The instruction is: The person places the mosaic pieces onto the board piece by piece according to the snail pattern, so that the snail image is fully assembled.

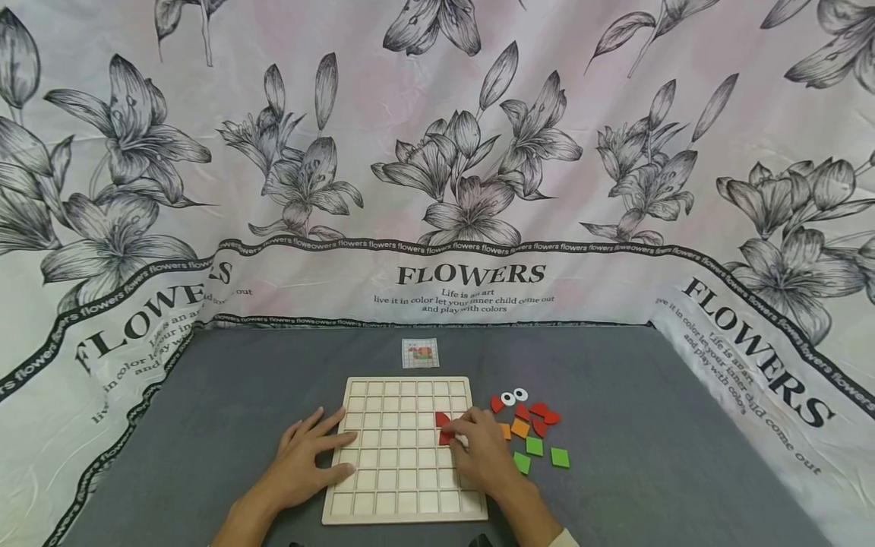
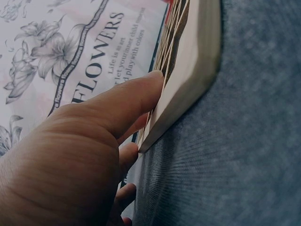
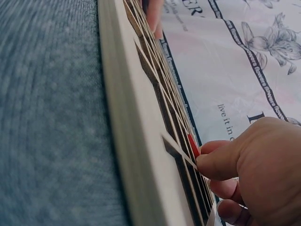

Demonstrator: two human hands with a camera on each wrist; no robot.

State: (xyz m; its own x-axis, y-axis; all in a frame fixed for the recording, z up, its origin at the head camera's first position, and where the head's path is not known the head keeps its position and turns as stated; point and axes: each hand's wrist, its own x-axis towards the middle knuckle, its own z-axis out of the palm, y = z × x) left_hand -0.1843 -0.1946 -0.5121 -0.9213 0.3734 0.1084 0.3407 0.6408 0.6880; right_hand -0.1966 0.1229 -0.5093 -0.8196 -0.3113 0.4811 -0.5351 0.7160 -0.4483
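Note:
A pale wooden grid board (image 1: 405, 518) lies on the grey cloth. My left hand (image 1: 301, 463) rests along its left edge, fingers spread and fairly straight; in the left wrist view the thumb (image 2: 141, 92) touches the rim. Over the board's right side, my right hand (image 1: 487, 456) pinches a red piece (image 1: 446, 438) between thumb and fingertips. In the right wrist view that red piece (image 3: 193, 145) stands tilted at the grid, partly hidden by the fingers. Just above it, another red piece with a curved edge (image 1: 441, 418) lies in a cell.
Right of the board lie several loose red pieces (image 1: 539, 409), orange squares (image 1: 520, 428), green squares (image 1: 560, 457) and two white rings with dark centres (image 1: 521, 395). A small picture card (image 1: 420, 354) lies behind the board. Flower-printed fabric (image 1: 472, 285) encloses the back and sides.

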